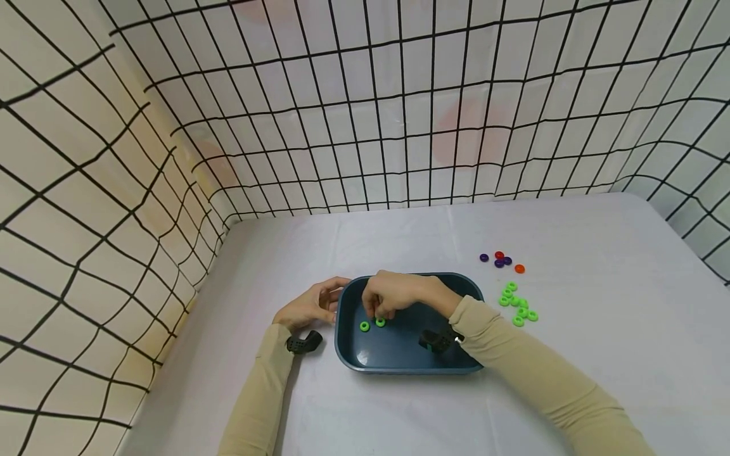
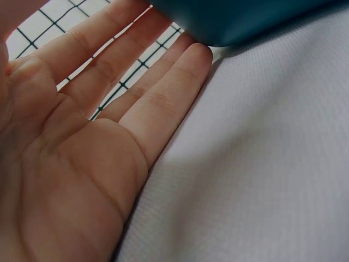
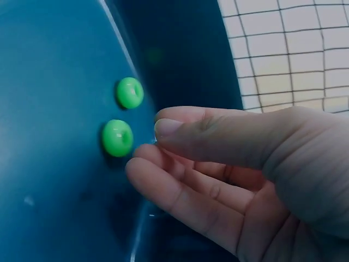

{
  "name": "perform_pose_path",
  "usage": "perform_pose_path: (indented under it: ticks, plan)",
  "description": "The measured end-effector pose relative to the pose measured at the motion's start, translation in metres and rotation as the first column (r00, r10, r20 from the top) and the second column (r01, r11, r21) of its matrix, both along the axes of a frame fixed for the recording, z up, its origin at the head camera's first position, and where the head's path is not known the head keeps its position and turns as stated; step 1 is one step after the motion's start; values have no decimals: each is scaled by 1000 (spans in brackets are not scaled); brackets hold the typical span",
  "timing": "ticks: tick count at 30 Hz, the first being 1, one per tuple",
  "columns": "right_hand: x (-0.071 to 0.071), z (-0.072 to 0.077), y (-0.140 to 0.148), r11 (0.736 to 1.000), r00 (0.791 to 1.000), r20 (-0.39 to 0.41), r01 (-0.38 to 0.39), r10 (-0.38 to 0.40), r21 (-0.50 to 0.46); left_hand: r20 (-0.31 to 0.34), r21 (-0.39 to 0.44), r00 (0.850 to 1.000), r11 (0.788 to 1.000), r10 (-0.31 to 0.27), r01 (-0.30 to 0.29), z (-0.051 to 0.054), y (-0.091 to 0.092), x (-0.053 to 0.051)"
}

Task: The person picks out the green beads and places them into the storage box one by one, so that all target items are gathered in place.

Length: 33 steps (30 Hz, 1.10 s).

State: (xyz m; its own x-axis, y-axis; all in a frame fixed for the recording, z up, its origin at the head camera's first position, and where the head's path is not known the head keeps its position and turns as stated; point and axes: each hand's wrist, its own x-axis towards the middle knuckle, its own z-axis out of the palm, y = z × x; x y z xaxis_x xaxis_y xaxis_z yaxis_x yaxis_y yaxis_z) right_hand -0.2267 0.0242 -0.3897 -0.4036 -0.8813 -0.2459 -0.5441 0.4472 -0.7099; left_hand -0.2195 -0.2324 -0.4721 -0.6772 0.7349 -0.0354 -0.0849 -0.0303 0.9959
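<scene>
A dark blue tray [image 1: 393, 356] stands on the table, with two bright green rings near its left end: one ring [image 1: 364, 326] to the left, another ring [image 1: 380, 322] close beside it. Over this end reaches my right hand [image 1: 402, 290], its fingers loosely bent and the thumb near the index finger. In the right wrist view both rings lie on the tray floor just off the fingertips, and nothing shows between the fingers. Outside the tray, my left hand [image 1: 310, 307] rests on the table with fingers extended, their tips at the tray's left wall [image 2: 245, 22].
Right of the tray, several loose green rings [image 1: 523, 303] lie in a cluster on the white table [image 1: 399, 418]. Behind them are purple rings [image 1: 484, 258], a red ring [image 1: 499, 255] and an orange-red ring [image 1: 519, 269]. Black netting [image 1: 405, 95] borders the table's back and sides.
</scene>
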Motion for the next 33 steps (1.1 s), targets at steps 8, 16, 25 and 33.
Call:
perform_pose_path:
  ticks: [8,16,25,33]
  plan:
    - [-13,28,40,980,998,-26,44,-50,-192,2,-1,1000,1000,13,-13,-1,0,0]
    - [-11,42,144,853,907,-37,381,-420,-356,-10,6,1000,1000,15,-15,-1,1,0]
    - [12,-16,229,671,736,31,633,-676,-387,1,16,1000,1000,7,-7,-2,1,0]
    - [27,-43,256,596,666,99,716,-739,-364,0,30,1000,1000,-1,1,0,1,1]
